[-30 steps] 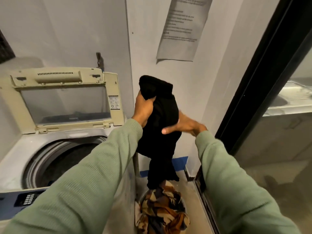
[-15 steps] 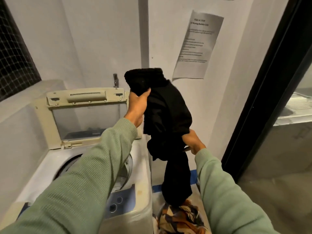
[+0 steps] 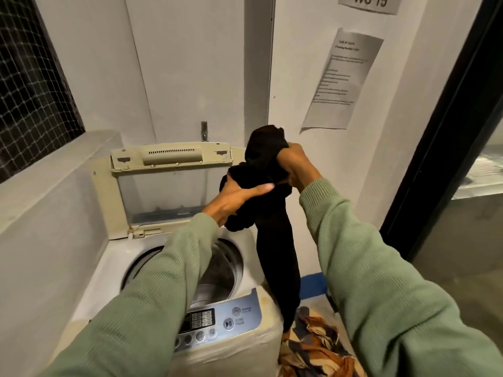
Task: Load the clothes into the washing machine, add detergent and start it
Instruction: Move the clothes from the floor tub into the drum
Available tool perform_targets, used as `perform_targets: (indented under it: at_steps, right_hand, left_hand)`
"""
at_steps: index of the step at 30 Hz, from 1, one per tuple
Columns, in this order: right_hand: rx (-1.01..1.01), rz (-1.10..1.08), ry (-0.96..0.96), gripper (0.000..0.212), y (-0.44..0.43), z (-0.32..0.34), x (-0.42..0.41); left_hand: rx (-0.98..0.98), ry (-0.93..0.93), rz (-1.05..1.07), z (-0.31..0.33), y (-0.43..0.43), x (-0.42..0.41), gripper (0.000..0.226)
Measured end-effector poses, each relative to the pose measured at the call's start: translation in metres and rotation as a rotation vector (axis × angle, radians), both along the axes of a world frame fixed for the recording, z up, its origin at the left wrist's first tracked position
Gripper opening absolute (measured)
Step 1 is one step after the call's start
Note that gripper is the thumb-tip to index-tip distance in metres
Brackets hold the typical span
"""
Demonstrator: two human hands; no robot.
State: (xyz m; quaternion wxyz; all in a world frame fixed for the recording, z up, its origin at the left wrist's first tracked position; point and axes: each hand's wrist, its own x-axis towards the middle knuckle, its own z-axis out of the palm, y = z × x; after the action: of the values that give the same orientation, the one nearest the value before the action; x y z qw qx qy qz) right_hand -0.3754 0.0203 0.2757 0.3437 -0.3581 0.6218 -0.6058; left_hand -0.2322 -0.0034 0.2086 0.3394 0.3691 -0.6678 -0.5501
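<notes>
A black garment [image 3: 275, 240] hangs bunched between both hands above the right rim of the top-loading washing machine [image 3: 253, 292]. My left hand [image 3: 234, 200] cups the lower bunch with its thumb laid across the cloth. My right hand [image 3: 295, 165] grips the upper part. The garment's long tail drops down beside the machine onto a patterned brown and orange pile of clothes [image 3: 313, 346] on the floor. The machine's lid [image 3: 163, 186] stands raised and the drum [image 3: 220, 270] lies open, partly hidden by my left sleeve.
The control panel [image 3: 217, 322] with buttons runs along the machine's front edge. A grey ledge [image 3: 54, 170] and meshed window flank the left. Paper notices [image 3: 343, 80] hang on the wall. A dark door frame [image 3: 441, 131] stands at the right.
My view swung left and up over the machine. My right hand rose to grip the garment's top, my left dropped to cup the lower bunch, and the garment moved toward the drum.
</notes>
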Motion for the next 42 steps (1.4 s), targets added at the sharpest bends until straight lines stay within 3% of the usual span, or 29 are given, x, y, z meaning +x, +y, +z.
perform_targets:
  at_steps: [2, 3, 7, 11, 12, 16, 18, 21, 24, 26, 29, 31, 34, 37, 42]
  right_hand:
    - [0.016, 0.037, 0.033, 0.022, 0.0, 0.003, 0.014]
    - [0.027, 0.075, 0.05, 0.016, 0.001, 0.005, 0.019]
    - [0.078, 0.259, 0.182, 0.016, 0.007, 0.004, 0.025]
    - [-0.028, 0.43, 0.151, 0.01, 0.003, -0.011, 0.015]
    - [-0.043, 0.47, 0.152, 0.02, 0.003, -0.017, 0.012]
    - [0.166, 0.555, 0.351, 0.104, 0.007, -0.051, -0.004]
    - [0.272, 0.614, 0.392, 0.118, 0.008, -0.077, -0.007]
    - [0.322, 0.679, 0.365, 0.122, 0.003, -0.115, -0.004]
    - [0.409, 0.753, 0.328, 0.118, -0.003, -0.147, -0.002]
    - [0.494, 0.802, 0.378, 0.101, -0.004, -0.167, -0.001]
    - [0.456, 0.586, 0.326, 0.056, -0.013, -0.183, 0.0]
    - [0.396, 0.431, 0.224, 0.039, -0.024, -0.179, 0.003]
    - [0.3, 0.309, -0.012, 0.032, -0.041, -0.152, 0.009]
    - [0.176, 0.291, -0.199, 0.027, -0.062, -0.123, 0.018]
    - [0.105, 0.365, -0.274, 0.033, -0.091, -0.096, 0.057]
  left_hand:
    - [-0.033, 0.015, 0.092, 0.005, 0.004, -0.003, 0.113]
    - [-0.075, 0.028, 0.184, 0.007, 0.002, -0.004, 0.108]
    - [-0.161, -0.049, 0.489, 0.013, -0.008, 0.006, 0.048]
    - [-0.121, 0.027, 0.651, 0.024, -0.014, 0.013, 0.022]
    - [-0.107, 0.068, 0.678, 0.027, -0.015, 0.014, 0.02]
    - [-0.067, 0.292, 0.699, 0.037, -0.018, 0.014, 0.009]
    - [-0.022, 0.406, 0.669, 0.043, -0.018, 0.011, 0.011]
    - [0.039, 0.506, 0.641, 0.051, -0.015, 0.003, 0.013]
    - [0.052, 0.547, 0.641, 0.053, -0.011, 0.002, 0.014]
    - [0.057, 0.569, 0.69, 0.051, -0.01, 0.01, 0.02]
    - [0.071, 0.588, 0.757, 0.045, -0.01, 0.031, 0.034]
    - [0.075, 0.597, 0.824, 0.035, -0.014, 0.049, 0.032]
    - [0.061, 0.522, 0.89, 0.018, -0.025, 0.076, 0.033]
    - [0.053, 0.295, 0.961, -0.001, -0.034, 0.096, 0.027]
    - [0.081, 0.037, 0.985, -0.031, -0.049, 0.118, 0.024]
